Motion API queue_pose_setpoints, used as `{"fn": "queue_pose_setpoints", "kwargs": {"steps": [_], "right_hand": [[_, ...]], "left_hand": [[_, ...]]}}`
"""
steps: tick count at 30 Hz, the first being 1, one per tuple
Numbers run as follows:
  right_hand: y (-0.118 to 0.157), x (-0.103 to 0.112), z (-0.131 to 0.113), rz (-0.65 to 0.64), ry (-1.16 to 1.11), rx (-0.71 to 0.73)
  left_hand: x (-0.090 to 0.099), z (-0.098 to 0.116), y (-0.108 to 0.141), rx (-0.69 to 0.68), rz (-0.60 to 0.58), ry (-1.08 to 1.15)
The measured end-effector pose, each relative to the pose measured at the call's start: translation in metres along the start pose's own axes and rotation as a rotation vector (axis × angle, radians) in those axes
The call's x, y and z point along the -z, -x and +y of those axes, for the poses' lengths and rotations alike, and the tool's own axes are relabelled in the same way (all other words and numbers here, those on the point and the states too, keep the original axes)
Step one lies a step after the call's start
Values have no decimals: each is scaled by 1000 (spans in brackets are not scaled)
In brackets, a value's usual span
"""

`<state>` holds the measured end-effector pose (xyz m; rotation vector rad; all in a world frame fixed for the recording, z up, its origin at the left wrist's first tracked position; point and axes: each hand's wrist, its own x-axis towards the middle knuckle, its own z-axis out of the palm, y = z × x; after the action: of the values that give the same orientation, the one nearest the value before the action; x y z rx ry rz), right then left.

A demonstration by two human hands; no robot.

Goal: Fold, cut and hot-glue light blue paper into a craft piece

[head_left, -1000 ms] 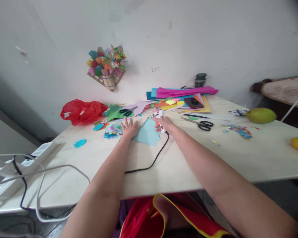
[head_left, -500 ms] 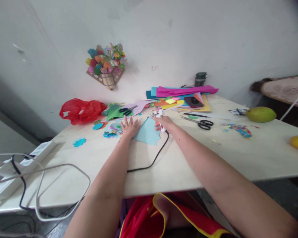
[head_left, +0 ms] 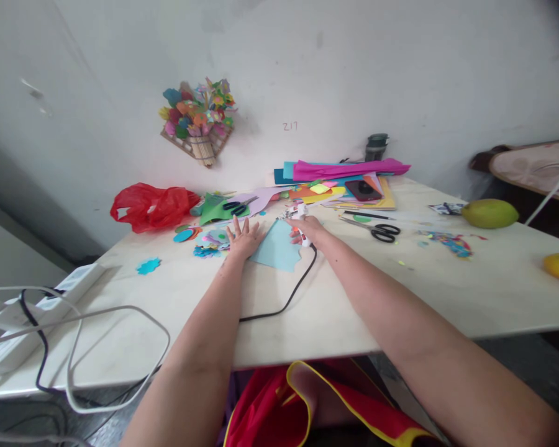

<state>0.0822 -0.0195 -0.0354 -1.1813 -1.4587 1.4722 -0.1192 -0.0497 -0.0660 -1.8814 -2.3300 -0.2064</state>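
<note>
A light blue paper sheet [head_left: 277,251] lies flat on the table, its right edge cut unevenly. My left hand [head_left: 243,239] rests with spread fingers at the sheet's left edge. Above the sheet's right side, my right hand [head_left: 309,230] is wrapped round a white corded hot glue gun [head_left: 297,212], its metal tip pointing left near the sheet's top corner. A black cord [head_left: 294,298] runs from its handle down across the table. Left of my left hand lies a pile of small cut paper flowers [head_left: 212,244].
Scissors [head_left: 386,233], a pencil [head_left: 367,215] and paper scraps [head_left: 451,242] lie to the right, with a green mango [head_left: 490,213]. Paper sheets [head_left: 349,169] and a phone [head_left: 363,190] are at the back. A red plastic bag [head_left: 154,207] and power strip [head_left: 81,280] are left.
Both hands and the glue gun stay in practically the same place. Only a very slight shift of the whole view shows.
</note>
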Motion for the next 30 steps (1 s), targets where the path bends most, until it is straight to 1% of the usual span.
{"fn": "queue_pose_setpoints", "kwargs": {"steps": [7,17,24,26,30], "right_hand": [[-1,0,1,2,20,-8],[-1,0,1,4,4,2],[-3,0,2,-4,2,4],[-3,1,3,-13,-4,6],[-3,2,3,-24,-2,-4]], "left_hand": [[4,5,4,12,27,8],[2,4,1,93,21,43],[7,10,0,96,107,13],[9,10,0,81,102,6],[14,8,5,78,58,30]]}}
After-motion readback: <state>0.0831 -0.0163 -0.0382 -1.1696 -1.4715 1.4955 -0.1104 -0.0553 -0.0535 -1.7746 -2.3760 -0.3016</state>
